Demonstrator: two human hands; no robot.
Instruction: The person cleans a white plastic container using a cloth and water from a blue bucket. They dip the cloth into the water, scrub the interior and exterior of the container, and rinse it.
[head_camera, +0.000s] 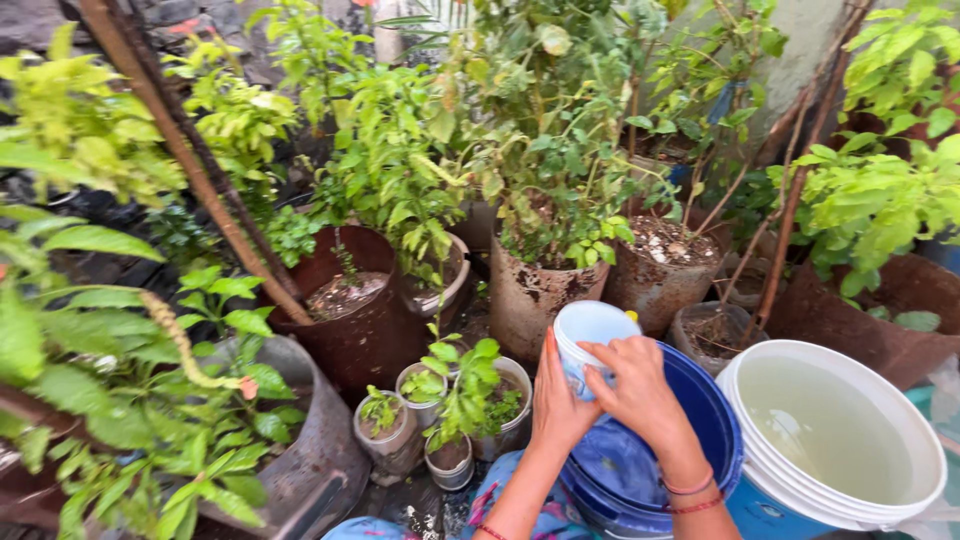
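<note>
Both my hands hold a small white plastic cup (590, 330) over a dark blue bucket (722, 420). My left hand (556, 398) cups its left side from below. My right hand (636, 388), with red thread bands at the wrist, grips the cup's right side. The cup tilts toward the potted plants, its open mouth facing away from me. Just left of the cup stand three small pots of green seedlings (455, 400).
A white bucket (835, 435) of clear water stands at the right, touching the blue one. Rusty brown pots (545, 290) with leafy plants crowd the ground ahead. A slanted rusty pole (190, 160) crosses the left. A big grey pot (315, 450) sits at lower left.
</note>
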